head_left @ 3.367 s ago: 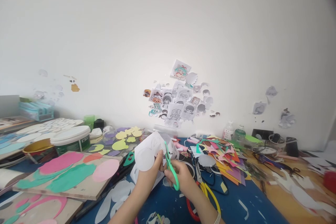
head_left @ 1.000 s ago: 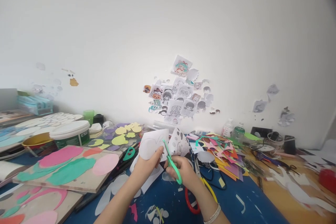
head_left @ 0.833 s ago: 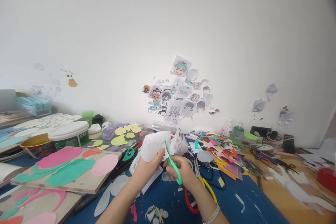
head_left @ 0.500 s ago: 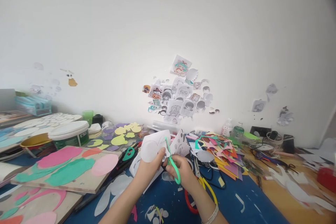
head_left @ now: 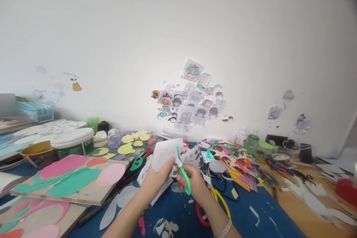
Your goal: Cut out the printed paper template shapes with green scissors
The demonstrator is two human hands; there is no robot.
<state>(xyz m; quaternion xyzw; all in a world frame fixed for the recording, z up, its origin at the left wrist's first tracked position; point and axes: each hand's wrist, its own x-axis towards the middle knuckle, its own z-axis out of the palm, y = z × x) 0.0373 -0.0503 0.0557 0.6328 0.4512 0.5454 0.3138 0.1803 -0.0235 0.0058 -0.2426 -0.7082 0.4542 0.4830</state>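
Note:
My left hand [head_left: 164,169] pinches a white sheet of paper [head_left: 163,152] with faint curved outlines on it. Green-handled scissors [head_left: 184,178] are in my right hand [head_left: 193,180], their blades pointing up and away at the sheet's right side, close to my left thumb. Behind my hands stands a curled white paper with grey spots [head_left: 191,156]. Below them lie pale paper cut-outs [head_left: 118,202] and small scraps [head_left: 166,227] on the blue mat [head_left: 251,214]. A second pair of scissors, with red and yellow handles [head_left: 224,202], is partly hidden by my right forearm.
A heap of coloured paper offcuts [head_left: 237,163] lies at the right. Boards with felt-like pink and green shapes [head_left: 75,180], a white-lidded tub [head_left: 73,141] and a yellow bowl [head_left: 39,153] occupy the left. Cut-out drawings [head_left: 192,98] cling to the wall behind.
The sheet in my left hand has tipped, its top edge now leaning lower and slightly right. The curled spotted paper sits lower. The scissors have hardly shifted.

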